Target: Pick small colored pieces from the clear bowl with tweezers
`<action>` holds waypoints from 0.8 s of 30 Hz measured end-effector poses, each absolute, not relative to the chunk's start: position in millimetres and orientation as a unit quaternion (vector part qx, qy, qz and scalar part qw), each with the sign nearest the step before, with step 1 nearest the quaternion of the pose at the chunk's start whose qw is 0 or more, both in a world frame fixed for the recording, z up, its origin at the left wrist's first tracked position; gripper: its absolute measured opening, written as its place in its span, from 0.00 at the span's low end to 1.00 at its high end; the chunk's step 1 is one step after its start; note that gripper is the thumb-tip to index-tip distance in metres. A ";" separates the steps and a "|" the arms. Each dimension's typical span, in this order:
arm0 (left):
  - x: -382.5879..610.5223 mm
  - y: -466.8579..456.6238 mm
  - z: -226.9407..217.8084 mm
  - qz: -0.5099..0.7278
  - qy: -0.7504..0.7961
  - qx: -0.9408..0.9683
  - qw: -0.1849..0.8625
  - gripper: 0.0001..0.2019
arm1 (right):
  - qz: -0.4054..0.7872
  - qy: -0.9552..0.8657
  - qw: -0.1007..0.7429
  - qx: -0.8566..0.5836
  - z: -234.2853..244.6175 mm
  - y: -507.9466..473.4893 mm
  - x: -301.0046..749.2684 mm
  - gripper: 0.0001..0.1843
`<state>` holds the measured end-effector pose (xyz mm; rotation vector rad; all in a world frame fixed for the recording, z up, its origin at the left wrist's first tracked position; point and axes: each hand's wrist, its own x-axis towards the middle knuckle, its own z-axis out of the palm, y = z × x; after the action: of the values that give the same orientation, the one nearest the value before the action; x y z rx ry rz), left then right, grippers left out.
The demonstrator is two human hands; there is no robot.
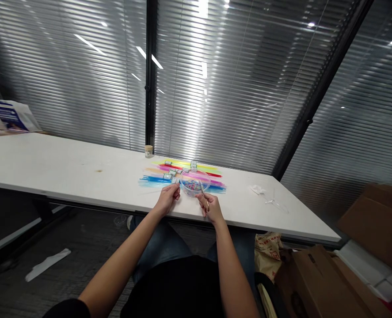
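Note:
My right hand (pixel 210 206) is closed around a small pair of scissors (pixel 207 205) with gold-coloured handles, its blades pointing up over the rim of a clear round bowl (pixel 181 180). Small multicoloured bits (pixel 193 185) lie in the bowl. Just left of the bowl, my left hand (pixel 168 198) is closed with its fingertips pinched together; what they hold is too small to make out. A faint pale thin line runs along the table left of this hand. Bundles of thin coloured sticks or straws (pixel 151 180), with printed labels on them, lie behind and beside the bowl.
The white table (pixel 83 172) stands against blinds. A small jar with a tan lid (pixel 148 151) is at its back edge. To the right lie a crumpled white tissue (pixel 257 189) and clear plastic scraps (pixel 275 203). Cardboard boxes (pixel 328 282) and a paper bag (pixel 268 251) stand at lower right.

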<state>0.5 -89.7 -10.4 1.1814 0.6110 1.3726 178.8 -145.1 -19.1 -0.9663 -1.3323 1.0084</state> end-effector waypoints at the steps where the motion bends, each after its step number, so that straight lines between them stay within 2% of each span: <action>1: 0.6 -89.8 -10.3 0.590 0.257 0.502 0.578 0.20 | 0.428 -0.562 0.576 -0.412 -19.1 -145.0 178.7 0.28; 24: 1.0 -89.9 -9.4 0.595 0.267 0.501 0.569 0.21 | 0.444 -0.576 0.566 -0.388 -21.7 -143.3 179.0 0.26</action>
<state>1.0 -89.9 -9.4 1.1758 0.6276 1.3982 179.0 -143.3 -21.7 -0.9134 -1.3551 1.0438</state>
